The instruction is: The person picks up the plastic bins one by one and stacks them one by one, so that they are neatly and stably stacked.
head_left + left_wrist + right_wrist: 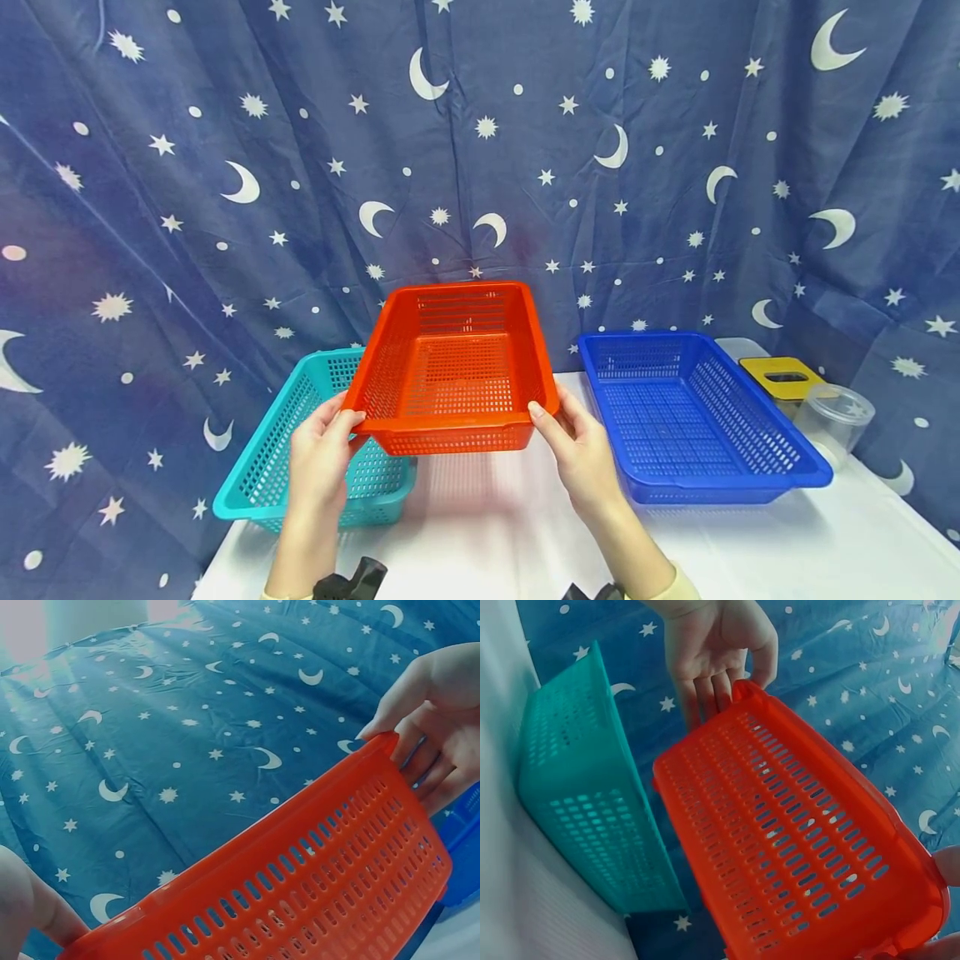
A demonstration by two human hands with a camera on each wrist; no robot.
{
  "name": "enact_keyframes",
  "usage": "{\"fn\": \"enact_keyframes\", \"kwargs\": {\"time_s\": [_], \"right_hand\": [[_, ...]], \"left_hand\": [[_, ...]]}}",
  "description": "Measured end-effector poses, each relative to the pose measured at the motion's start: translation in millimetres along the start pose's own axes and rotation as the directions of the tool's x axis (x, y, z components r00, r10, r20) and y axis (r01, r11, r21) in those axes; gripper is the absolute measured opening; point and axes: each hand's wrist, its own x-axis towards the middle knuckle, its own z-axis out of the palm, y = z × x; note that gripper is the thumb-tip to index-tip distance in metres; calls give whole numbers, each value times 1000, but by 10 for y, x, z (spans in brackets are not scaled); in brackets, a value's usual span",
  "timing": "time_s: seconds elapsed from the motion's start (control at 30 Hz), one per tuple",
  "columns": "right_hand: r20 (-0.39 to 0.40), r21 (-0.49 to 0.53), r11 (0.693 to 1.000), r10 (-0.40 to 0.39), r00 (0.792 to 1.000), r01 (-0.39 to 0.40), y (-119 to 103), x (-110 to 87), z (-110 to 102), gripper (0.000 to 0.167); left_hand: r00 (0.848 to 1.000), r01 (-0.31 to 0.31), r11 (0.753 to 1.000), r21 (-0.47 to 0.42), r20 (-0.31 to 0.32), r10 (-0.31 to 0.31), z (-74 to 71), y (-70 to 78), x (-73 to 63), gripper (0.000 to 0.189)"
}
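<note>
The red basket (450,423) is held up in the air above the counter (480,542), in the middle of the head view, its open top showing bare slotted walls and a bare mesh floor. The left hand (318,450) has its grip closed on the near left corner, thumb over the rim and fingers against the outer side below. The right hand (581,450) has a matching grip on the near right corner, thumb on top of the rim and fingers tucked beneath its edge.

To the left, a teal basket (375,496) sits on the counter, partly hidden behind the red basket and the left hand. To the right, a larger-looking blue basket (720,485) sits on the counter, apart from the red one and near the right hand. Just beside its right wall stand a clear tub (836,421) and a yellow piece (787,367) with a dark oval in its top. A pale edge shows behind the blue basket's far corner; what it belongs to is hard to tell. A dark blue curtain (480,192) printed with white moons, stars and dots hangs behind everything.
</note>
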Motion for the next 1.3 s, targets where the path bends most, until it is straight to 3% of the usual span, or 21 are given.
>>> {"fn": "enact_keyframes", "kwargs": {"time_s": [0.8, 1.3], "right_hand": [[58, 70, 997, -27, 998, 23, 41, 11, 189, 62], [93, 88, 996, -18, 995, 10, 65, 0, 305, 62]], "left_hand": [[999, -22, 1000, -14, -48, 21, -185, 58, 28, 41], [1000, -20, 1000, -13, -21, 20, -380, 98, 27, 45]]}}
